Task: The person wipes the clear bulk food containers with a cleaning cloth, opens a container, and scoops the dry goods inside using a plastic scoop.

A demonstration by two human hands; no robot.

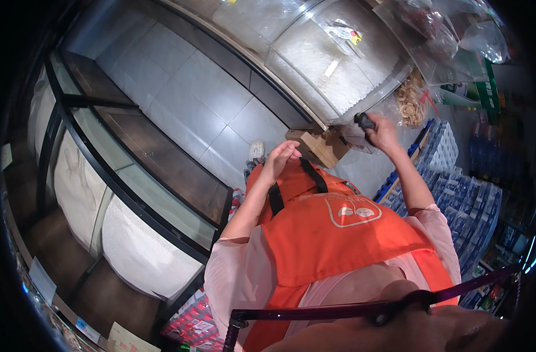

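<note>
My right hand (384,134) grips a small black handheld object (364,125); its exact kind is hard to make out. It is held beside the front corner of a clear-lidded bin (290,72) full of a white loose foodstuff (360,75). My left hand (283,159) is raised in front of the orange apron (338,237), fingers bent and close together, with nothing visible in it. Below and between the two hands, a brown cardboard box (323,147) sits on the floor at the bin's foot.
Black-framed bins (131,193) with white contents line the left. Bagged dried food (411,103) hangs by the bin's right end. Blue-wrapped packs (452,207) are stacked at right, red-pink packs (197,319) at lower left. Grey floor tiles (197,105) form an aisle.
</note>
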